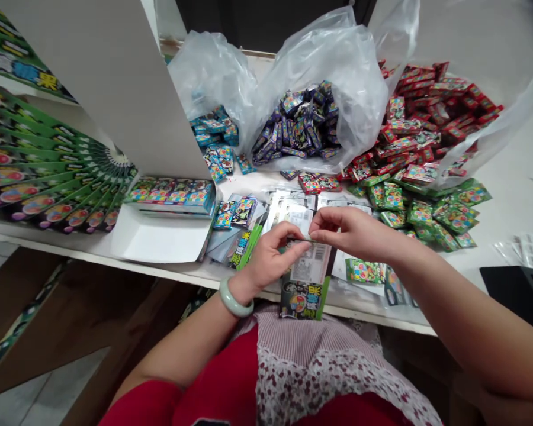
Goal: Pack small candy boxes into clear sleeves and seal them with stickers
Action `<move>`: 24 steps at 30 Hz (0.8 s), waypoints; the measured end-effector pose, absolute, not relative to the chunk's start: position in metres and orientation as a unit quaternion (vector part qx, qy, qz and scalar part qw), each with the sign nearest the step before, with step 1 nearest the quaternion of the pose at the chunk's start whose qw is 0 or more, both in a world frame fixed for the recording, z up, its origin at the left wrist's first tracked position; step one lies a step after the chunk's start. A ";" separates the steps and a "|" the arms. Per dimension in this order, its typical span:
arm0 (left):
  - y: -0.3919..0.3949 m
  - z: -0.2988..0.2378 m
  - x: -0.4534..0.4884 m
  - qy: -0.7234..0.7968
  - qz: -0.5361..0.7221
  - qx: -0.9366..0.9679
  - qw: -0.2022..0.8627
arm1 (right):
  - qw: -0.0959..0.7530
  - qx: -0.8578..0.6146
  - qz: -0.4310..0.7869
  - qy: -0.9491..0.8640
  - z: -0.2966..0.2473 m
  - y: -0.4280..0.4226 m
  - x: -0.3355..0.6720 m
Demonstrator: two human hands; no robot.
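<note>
Head view: left hand, right hand pinch barcoded packet.

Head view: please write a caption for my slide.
Left hand and right hand pinch a thin strip beside heaps of colourful packets.

The left hand and the right hand are close together, pinching with their fingers. The left arm and right arm bend inward.

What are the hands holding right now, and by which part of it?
Left hand and right hand pinch a thin strip at its two ends, between fingertips; its material cannot be told.
</note>
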State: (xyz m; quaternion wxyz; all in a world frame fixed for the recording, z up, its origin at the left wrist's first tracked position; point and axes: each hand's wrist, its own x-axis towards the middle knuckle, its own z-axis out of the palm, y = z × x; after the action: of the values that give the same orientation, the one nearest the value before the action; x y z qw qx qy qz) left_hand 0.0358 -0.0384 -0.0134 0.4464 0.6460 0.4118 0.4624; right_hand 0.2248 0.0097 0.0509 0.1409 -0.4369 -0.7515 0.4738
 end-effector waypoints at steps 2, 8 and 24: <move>-0.038 -0.014 0.038 0.420 0.467 0.640 0.443 | 0.139 -0.439 0.471 -0.752 0.050 0.010 0.224; -0.036 -0.017 0.036 0.412 0.467 0.653 0.431 | 0.141 -0.436 0.478 -0.749 0.042 0.019 0.222; -0.018 0.002 0.003 0.541 0.539 0.526 0.374 | 0.110 -0.446 0.659 -0.596 0.024 0.042 0.264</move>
State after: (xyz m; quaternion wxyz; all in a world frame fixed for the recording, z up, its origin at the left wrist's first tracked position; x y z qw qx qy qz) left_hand 0.0026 -0.0177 0.0019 0.3742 0.5257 0.5410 0.5394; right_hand 0.2636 0.0421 0.0242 0.1103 -0.4459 -0.5960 0.6586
